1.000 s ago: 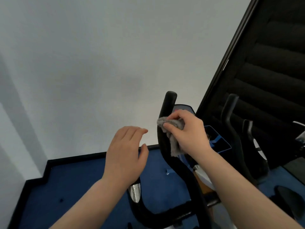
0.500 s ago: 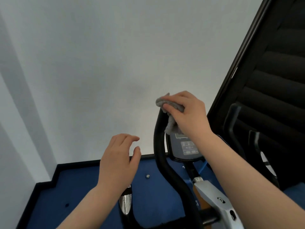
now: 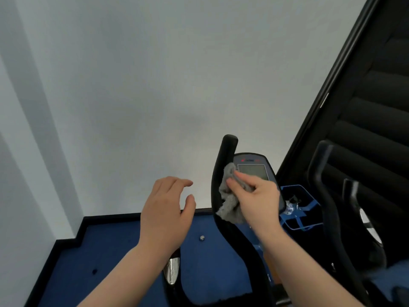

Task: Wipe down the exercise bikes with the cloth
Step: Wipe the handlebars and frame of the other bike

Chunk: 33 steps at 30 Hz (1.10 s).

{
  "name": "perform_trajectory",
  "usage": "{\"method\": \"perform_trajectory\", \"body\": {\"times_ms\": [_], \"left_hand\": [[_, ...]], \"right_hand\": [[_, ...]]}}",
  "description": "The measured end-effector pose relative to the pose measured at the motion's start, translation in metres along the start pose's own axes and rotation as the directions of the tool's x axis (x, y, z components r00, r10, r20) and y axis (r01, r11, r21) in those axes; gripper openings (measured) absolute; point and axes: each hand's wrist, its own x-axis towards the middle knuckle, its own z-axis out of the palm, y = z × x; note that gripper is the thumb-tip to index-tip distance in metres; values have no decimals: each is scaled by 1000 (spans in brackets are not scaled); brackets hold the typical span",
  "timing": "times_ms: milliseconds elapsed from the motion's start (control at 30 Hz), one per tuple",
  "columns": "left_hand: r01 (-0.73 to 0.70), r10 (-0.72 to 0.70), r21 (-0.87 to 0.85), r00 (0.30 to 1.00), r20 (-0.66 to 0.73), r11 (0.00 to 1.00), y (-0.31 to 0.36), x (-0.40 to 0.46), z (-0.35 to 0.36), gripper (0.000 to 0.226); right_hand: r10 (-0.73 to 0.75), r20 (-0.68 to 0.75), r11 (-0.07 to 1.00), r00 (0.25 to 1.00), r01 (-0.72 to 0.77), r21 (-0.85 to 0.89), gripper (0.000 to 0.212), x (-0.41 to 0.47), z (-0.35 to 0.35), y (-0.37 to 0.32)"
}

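A grey cloth is pressed against the upright black handlebar of an exercise bike, a little below its rounded tip. My right hand grips the cloth from the right side of the bar. Behind that hand sits the bike's console with a grey screen, partly hidden by my fingers. My left hand hovers to the left of the bar, fingers apart and curled, holding nothing. Beneath it a chrome section of the other handlebar shows.
A second bike's black handlebars rise at the right, in front of a dark ribbed panel. A blue wire holder lies behind the console. The white wall is close ahead, above blue carpet with a black skirting.
My right hand has slid the cloth down from the tip of the handlebar to a spot just below it. The left hand has stayed hovering, open.
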Motion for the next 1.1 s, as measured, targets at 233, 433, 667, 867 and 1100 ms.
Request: {"method": "perform_trajectory", "body": {"times_ms": [233, 433, 667, 867, 1100], "left_hand": [[-33, 33, 21, 999, 15, 999, -4, -3, 0, 28], [-43, 41, 48, 998, 43, 998, -4, -5, -3, 32], [-110, 103, 54, 988, 113, 992, -13, -2, -13, 33], [-120, 116, 29, 986, 118, 992, -14, -2, -11, 35], [-156, 152, 28, 981, 117, 987, -19, -3, -10, 38]], "right_hand": [[-134, 63, 986, 989, 139, -94, 21, -14, 4, -1], [-533, 254, 742, 807, 590, -319, 19, 28, 1, -57], [-480, 524, 423, 704, 709, -565, 11, 15, 23, -23], [-240, 638, 854, 732, 472, -220, 14, 22, -5, -28], [-255, 610, 600, 750, 618, -508, 16, -12, 18, -13]]}}
